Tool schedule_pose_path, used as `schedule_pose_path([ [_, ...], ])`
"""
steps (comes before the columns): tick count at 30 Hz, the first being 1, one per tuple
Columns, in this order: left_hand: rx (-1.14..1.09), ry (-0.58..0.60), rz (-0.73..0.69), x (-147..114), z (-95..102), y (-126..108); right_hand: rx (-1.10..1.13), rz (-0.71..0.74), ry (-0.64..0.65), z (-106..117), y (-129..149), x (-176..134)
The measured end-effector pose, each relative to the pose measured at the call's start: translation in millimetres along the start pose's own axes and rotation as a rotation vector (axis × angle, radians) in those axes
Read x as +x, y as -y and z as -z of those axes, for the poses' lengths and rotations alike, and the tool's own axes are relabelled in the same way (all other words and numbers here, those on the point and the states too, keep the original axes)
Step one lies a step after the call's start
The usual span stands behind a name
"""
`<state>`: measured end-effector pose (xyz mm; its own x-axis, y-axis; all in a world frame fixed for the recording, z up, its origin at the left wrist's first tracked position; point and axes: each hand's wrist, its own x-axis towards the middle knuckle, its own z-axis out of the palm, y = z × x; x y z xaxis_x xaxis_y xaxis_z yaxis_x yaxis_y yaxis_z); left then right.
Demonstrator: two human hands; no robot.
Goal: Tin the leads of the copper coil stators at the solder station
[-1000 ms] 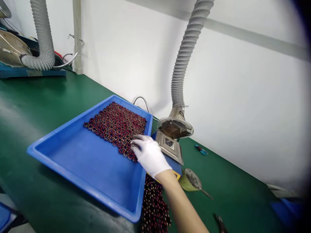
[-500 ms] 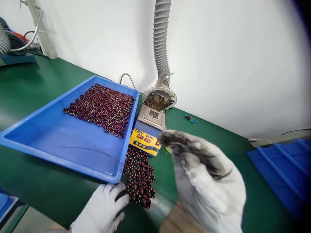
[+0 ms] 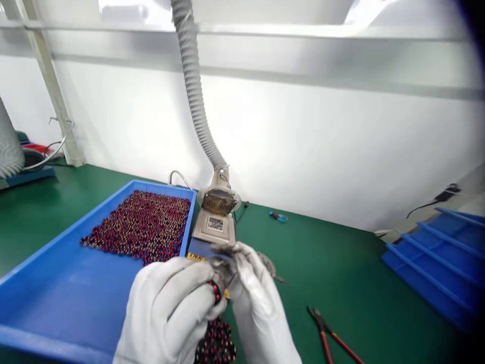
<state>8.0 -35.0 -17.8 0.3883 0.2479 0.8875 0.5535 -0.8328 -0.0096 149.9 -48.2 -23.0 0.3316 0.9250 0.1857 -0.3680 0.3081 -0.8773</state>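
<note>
My left hand point(image 3: 170, 306), in a white glove, is closed with its fingers curled. A small dark round coil with red spots point(image 3: 216, 292) shows between its thumb and fingers. My right hand point(image 3: 259, 301), gloved in white with grey-stained fingertips, is closed beside it, its fingertips meeting those of my left hand. What the right fingertips pinch is blurred and hidden. Below the hands lies a cluster of similar small coils point(image 3: 215, 344) on the green bench. Behind the hands stands a solder pot point(image 3: 215, 227), its yellow panel mostly covered.
A blue tray point(image 3: 87, 298) on the left holds many coils point(image 3: 147, 222). A grey hose point(image 3: 195, 86) hangs down to a fume hood point(image 3: 219, 199). Red-handled pliers point(image 3: 326, 333) lie at the right, blue cutters point(image 3: 278, 217) further back, and a ribbed blue panel point(image 3: 435, 268) stands far right.
My left hand has come up from beside the loose coils, and a coil now shows in it. My right hand has moved left to meet it. The view has tilted up.
</note>
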Motion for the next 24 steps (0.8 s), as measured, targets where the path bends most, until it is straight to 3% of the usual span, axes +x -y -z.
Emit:
schedule_pose_path([
  [2,0.039,-0.084,-0.027,9.3,-10.8,1.9,0.102,-0.039,0.053,1.0,-5.7,0.2],
  [4,0.016,-0.134,-0.027,10.5,-20.6,2.1,0.185,-0.050,0.025,7.9,-13.3,1.5],
  [7,-0.109,-0.183,0.102,6.5,-26.6,2.1,0.214,-0.010,-0.027,19.5,-22.0,7.6],
  [10,-0.122,-0.036,0.251,2.0,-24.9,8.3,0.080,0.044,0.010,18.1,-22.8,13.8],
  [12,-0.182,0.142,0.252,-1.1,-23.7,15.8,-0.016,0.085,0.037,11.3,-20.5,15.1],
  [14,-0.302,0.235,0.226,-4.1,-23.2,23.2,-0.099,0.132,0.052,5.8,-17.2,14.1],
  [20,-0.436,0.233,0.173,-3.7,-20.5,30.0,-0.210,0.163,0.274,9.7,-6.9,11.9],
  [24,-0.375,0.187,0.050,4.2,-17.4,25.5,-0.125,0.219,0.165,4.6,-10.0,9.2],
])
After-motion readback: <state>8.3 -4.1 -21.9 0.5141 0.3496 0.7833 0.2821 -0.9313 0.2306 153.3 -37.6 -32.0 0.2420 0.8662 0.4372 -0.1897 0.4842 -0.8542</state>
